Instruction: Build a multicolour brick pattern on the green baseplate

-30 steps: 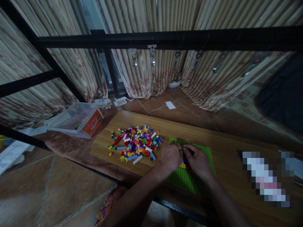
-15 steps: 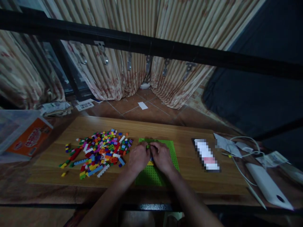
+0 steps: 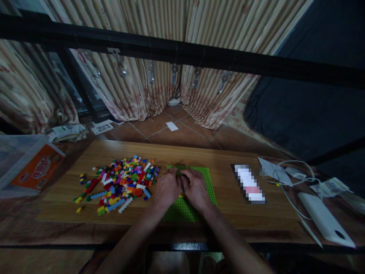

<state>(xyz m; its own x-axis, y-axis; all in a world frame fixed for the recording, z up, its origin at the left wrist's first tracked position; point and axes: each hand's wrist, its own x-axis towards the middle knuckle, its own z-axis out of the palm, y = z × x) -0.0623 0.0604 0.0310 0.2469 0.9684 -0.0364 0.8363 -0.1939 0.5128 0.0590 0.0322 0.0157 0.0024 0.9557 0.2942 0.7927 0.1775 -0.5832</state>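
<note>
A green studded baseplate lies on the wooden table. Both hands rest on it, side by side and touching. My left hand and my right hand have fingers curled together over a small dark-green piece at the plate's far edge; the piece is mostly hidden by the fingers. A bit of yellow brick shows between the palms on the plate. To the left of the plate lies a pile of loose coloured bricks.
A clear plastic box with an orange label stands at the far left. A phone, white cable and white power bank lie at the right. A black bar crosses overhead; curtains hang behind.
The view swung right a second ago, then settled. Both hands stayed together on the baseplate, fingers now closed more tightly over the small piece.
</note>
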